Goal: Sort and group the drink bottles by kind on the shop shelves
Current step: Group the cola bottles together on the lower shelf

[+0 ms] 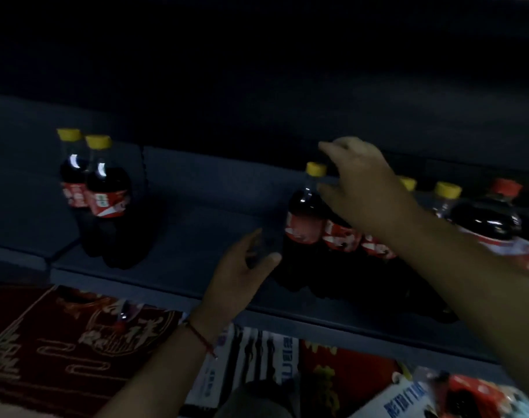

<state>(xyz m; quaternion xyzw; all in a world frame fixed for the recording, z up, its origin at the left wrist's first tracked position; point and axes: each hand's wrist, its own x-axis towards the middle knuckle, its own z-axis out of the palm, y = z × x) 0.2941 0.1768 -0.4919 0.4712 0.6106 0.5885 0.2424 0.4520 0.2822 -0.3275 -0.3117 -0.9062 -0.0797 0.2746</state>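
Two yellow-capped cola bottles (pixel 106 194) with red labels stand together at the left of a dark grey shelf (pixel 203 212). A row of the same cola bottles (pixel 302 218) stands at the right. My right hand (pixel 366 188) reaches over this row, fingers curled around the neck area of a bottle behind the front one; whether it grips is unclear. My left hand (pixel 242 267) sits low beside the front bottle's base, fingers apart, holding nothing. A larger red-capped cola bottle (pixel 495 218) stands at the far right.
Below the shelf edge lie a dark red patterned box (pixel 70 342), a striped white pack (pixel 251 357) and red packaging (pixel 341 381). A wrapped bottle pack (pixel 456 396) lies at the bottom right. The scene is dim, and the shelf's back is in darkness.
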